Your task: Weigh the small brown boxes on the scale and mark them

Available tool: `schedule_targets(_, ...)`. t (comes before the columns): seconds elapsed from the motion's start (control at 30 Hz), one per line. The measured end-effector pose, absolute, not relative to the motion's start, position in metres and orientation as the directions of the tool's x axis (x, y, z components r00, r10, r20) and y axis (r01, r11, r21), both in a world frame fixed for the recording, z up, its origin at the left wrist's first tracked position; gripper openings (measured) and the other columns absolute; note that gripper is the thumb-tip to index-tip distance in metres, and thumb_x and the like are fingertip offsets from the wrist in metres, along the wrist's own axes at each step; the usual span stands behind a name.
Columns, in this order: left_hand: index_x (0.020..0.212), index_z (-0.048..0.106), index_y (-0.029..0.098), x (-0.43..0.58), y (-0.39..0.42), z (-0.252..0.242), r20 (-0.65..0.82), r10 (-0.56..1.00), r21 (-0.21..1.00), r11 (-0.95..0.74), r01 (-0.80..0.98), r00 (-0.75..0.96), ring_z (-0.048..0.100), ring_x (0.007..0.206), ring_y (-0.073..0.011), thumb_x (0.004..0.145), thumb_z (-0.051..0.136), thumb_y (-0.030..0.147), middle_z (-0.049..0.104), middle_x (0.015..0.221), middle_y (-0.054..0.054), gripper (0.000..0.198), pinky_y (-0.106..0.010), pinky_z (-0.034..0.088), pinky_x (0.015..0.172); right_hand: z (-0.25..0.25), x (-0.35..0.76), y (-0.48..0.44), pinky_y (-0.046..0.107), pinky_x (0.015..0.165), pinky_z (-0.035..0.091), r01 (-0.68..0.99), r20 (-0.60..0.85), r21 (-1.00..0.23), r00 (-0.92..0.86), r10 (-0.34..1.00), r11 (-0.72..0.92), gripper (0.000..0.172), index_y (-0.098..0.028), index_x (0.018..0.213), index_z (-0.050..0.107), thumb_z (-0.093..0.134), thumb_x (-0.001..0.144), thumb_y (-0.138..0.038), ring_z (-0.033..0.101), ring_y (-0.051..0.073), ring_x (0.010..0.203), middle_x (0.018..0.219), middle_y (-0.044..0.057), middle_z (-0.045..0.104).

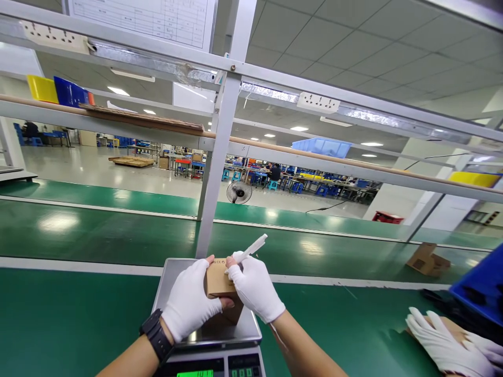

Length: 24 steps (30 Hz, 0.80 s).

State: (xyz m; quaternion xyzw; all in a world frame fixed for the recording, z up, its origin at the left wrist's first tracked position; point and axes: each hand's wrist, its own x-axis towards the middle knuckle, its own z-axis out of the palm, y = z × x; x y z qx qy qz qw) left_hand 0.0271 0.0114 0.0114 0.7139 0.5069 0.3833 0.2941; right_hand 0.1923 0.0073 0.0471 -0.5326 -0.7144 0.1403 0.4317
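A small brown cardboard box (220, 281) stands on the metal pan (170, 277) of a digital scale with a lit green display (195, 374). My left hand (190, 303), in a white glove with bare fingertips, grips the box from its left side and front. Between the fingers of my right hand (257, 288), gloved the same way, is a white pen (253, 247). Its tip points down at the top of the box, where small printed marks show. Whether the tip touches the cardboard is hard to tell.
At the right, a co-worker's gloved hands (444, 343) hold a piece of brown cardboard beside a blue bin (481, 288). An open brown box (427, 260) sits on the green conveyor belt (98, 230). A metal upright (216, 157) rises just behind the scale.
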Motion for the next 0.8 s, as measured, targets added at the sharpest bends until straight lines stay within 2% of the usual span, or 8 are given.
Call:
schedule_targets(0.3, 0.135, 0.047, 0.024, 0.027, 0.014, 0.007, 0.259, 0.947, 0.797, -0.321, 0.511, 0.191, 0.052, 0.118, -0.029, 0.052, 0.09, 0.039, 0.053, 0.131, -0.007, 0.095, -0.04, 0.044, 0.105, 0.045, 0.191, 0.007, 0.027, 0.057, 0.039, 0.649, 0.489, -0.65, -0.039, 0.871, 0.394, 0.035, -0.023, 0.062, 0.045, 0.039, 0.091, -0.043, 0.053, 0.018, 0.057, 0.06, 0.001, 0.057)
schedule_targets(0.5, 0.135, 0.047, 0.024, 0.024, 0.015, 0.006, 0.268, 0.943, 0.792, -0.331, 0.513, 0.196, 0.053, 0.116, -0.0313, 0.053, 0.089, 0.042, 0.055, 0.128, -0.009, 0.094, -0.042, 0.046, 0.102, 0.043, 0.192, 0.007, 0.026, 0.054, 0.039, 0.608, 0.529, -0.683, 0.03, 0.848, 0.405, 0.036, -0.023, 0.061, 0.043, 0.043, 0.09, -0.045, 0.053, 0.018, 0.056, 0.058, 0.001, 0.055)
schedule_targets(0.6, 0.132, 0.05, 0.023, 0.025, 0.01, 0.001, 0.353, 0.922, 0.725, -0.376, 0.577, 0.157, 0.05, 0.121, -0.0332, 0.058, 0.084, 0.046, 0.051, 0.134, -0.01, 0.084, -0.045, 0.044, 0.106, 0.036, 0.192, 0.003, 0.027, 0.059, 0.044, 0.479, 0.541, -0.766, 0.12, 0.832, 0.429, 0.04, -0.022, 0.066, 0.05, 0.043, 0.093, -0.05, 0.055, 0.017, 0.058, 0.059, 0.001, 0.057)
schedule_targets(0.67, 0.125, 0.056, 0.023, 0.029, 0.005, -0.003, 0.481, 0.867, 0.622, -0.441, 0.647, 0.128, 0.048, 0.122, -0.0353, 0.063, 0.077, 0.052, 0.051, 0.135, -0.01, 0.071, -0.049, 0.043, 0.106, 0.031, 0.189, -0.008, 0.028, 0.065, 0.05, 0.318, 0.505, -0.837, 0.136, 0.852, 0.445, 0.038, -0.02, 0.082, 0.061, 0.046, 0.093, -0.053, 0.059, 0.017, 0.061, 0.066, 0.002, 0.063)
schedule_targets(0.73, 0.112, 0.064, 0.026, 0.03, 0.001, -0.007, 0.587, 0.796, 0.536, -0.517, 0.667, 0.145, 0.049, 0.119, -0.0367, 0.066, 0.069, 0.054, 0.054, 0.131, -0.01, 0.054, -0.053, 0.044, 0.103, 0.028, 0.181, -0.023, 0.029, 0.069, 0.053, 0.149, 0.457, -0.884, 0.089, 0.885, 0.442, 0.039, -0.019, 0.1, 0.065, 0.052, 0.09, -0.055, 0.063, 0.018, 0.068, 0.078, 0.004, 0.068)
schedule_targets(0.8, 0.1, 0.067, 0.029, 0.025, 0.004, -0.009, 0.601, 0.772, 0.528, -0.579, 0.622, 0.209, 0.05, 0.118, -0.0371, 0.067, 0.065, 0.049, 0.058, 0.124, -0.009, 0.039, -0.055, 0.042, 0.104, 0.028, 0.171, -0.034, 0.029, 0.073, 0.055, 0.044, 0.435, -0.899, -0.012, 0.9, 0.436, 0.041, -0.02, 0.107, 0.066, 0.057, 0.088, -0.055, 0.066, 0.019, 0.076, 0.087, 0.005, 0.07)
